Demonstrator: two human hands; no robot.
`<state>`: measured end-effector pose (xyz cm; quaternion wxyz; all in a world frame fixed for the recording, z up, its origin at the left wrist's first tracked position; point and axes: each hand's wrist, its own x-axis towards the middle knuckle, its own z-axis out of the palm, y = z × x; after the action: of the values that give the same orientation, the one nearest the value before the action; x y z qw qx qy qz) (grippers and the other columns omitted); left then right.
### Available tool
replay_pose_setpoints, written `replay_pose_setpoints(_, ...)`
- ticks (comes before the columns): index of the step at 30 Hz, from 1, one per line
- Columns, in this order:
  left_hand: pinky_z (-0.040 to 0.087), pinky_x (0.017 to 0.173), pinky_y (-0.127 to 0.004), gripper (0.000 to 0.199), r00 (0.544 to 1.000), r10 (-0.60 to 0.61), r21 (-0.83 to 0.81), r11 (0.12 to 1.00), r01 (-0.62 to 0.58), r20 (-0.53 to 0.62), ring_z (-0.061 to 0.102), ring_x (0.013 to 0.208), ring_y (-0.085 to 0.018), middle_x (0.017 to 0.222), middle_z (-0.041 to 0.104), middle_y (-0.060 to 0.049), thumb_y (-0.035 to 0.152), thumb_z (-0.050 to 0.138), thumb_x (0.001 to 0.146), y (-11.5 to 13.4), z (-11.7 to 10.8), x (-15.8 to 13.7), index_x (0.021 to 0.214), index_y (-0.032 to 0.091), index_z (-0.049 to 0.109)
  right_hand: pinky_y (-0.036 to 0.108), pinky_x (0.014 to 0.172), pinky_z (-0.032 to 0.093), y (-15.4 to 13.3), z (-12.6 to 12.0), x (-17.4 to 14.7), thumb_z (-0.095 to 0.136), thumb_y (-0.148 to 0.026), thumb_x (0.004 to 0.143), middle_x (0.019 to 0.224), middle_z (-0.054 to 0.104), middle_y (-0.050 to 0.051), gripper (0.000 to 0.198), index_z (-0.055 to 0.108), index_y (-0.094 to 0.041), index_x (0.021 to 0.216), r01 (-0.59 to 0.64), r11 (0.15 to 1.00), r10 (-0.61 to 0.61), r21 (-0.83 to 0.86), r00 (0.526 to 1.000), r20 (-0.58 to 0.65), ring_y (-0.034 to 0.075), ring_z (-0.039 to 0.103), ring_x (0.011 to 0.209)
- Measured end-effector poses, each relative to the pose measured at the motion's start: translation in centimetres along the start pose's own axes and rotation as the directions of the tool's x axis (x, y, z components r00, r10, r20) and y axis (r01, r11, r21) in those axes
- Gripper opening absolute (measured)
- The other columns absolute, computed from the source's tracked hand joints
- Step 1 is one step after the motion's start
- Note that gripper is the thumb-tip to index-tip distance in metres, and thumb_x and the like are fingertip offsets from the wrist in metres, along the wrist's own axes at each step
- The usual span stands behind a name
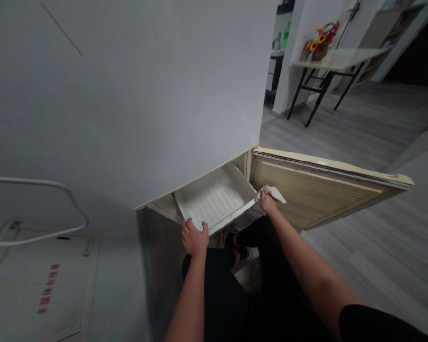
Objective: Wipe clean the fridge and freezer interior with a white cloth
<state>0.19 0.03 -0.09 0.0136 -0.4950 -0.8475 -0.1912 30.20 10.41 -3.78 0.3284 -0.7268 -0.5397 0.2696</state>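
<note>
Sliding out of the lower compartment of a fridge, a white ribbed drawer [214, 199] sits between the two hands, tilted with its near edge toward the person. The left hand [194, 237] grips the drawer's near left corner, fingers curled over the front rim and thumb on the outside. The right hand [268, 203] is at the drawer's right front corner, closed around a white cloth [274, 193] that sticks out above the knuckles; whether it also touches the drawer rim I cannot tell. Just beyond the right hand, the lower fridge door [324, 192] stands swung open, its cream inner lining with horizontal ridges facing the drawer. Above both hands rises the closed upper fridge door [128, 104], a broad pale grey face. Below the hands are the person's legs in black trousers [235, 285]. Far beyond the right hand, across the wooden floor [378, 247], a tabletop [342, 59] on black legs carries a basket of flowers [321, 42].
</note>
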Motion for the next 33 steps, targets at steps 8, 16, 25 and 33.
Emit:
replay_pose_setpoints(8,0.051,0.094,-0.046,0.053,0.999,0.013,-0.006,1.000,-0.014,-0.030,0.056,0.126,-0.035,0.148,0.051,-0.020,0.040,0.059,0.090,0.0,0.2,-0.1,0.135,0.013,0.052,0.058,0.120,0.025,-1.1,4.4,-6.1,0.039,-0.025,0.094,0.135,0.055,0.023,0.041,0.064,-0.007,0.121,0.330,0.939,-0.342,-0.097,0.927,-0.156,0.035,0.038,0.139)
replay_pose_setpoints(16,0.053,0.091,-0.045,0.048,1.000,0.009,0.007,1.000,-0.009,0.007,0.058,0.124,-0.036,0.149,0.051,-0.020,0.037,0.053,0.094,-0.4,0.3,0.2,0.135,0.012,0.054,0.046,0.116,0.038,-3.7,12.5,-19.1,0.046,-0.029,0.097,0.125,0.068,0.015,0.035,0.071,-0.015,0.119,0.781,0.622,-0.768,0.063,0.591,0.247,0.028,0.055,0.124)
replay_pose_setpoints(25,0.052,0.094,-0.045,0.050,0.999,0.035,-0.021,0.999,-0.035,-0.024,0.056,0.126,-0.035,0.146,0.051,-0.020,0.039,0.057,0.093,-0.6,0.5,0.1,0.135,0.014,0.051,0.055,0.127,0.007,-2.9,9.1,-15.8,0.045,-0.047,0.100,0.140,0.061,0.017,0.052,0.061,-0.016,0.139,0.513,0.842,-0.497,-0.169,0.858,0.132,0.032,0.042,0.143)
replay_pose_setpoints(33,0.050,0.097,-0.047,0.051,1.000,0.003,-0.063,0.998,-0.003,0.010,0.056,0.128,-0.036,0.150,0.048,-0.019,0.039,0.057,0.092,-0.5,0.4,0.2,0.137,0.015,0.050,0.061,0.123,0.014,-1.6,4.4,-5.3,0.043,-0.041,0.099,0.147,0.047,0.021,0.048,0.066,-0.013,0.130,0.331,0.936,-0.347,-0.124,0.927,-0.141,0.036,0.026,0.148)
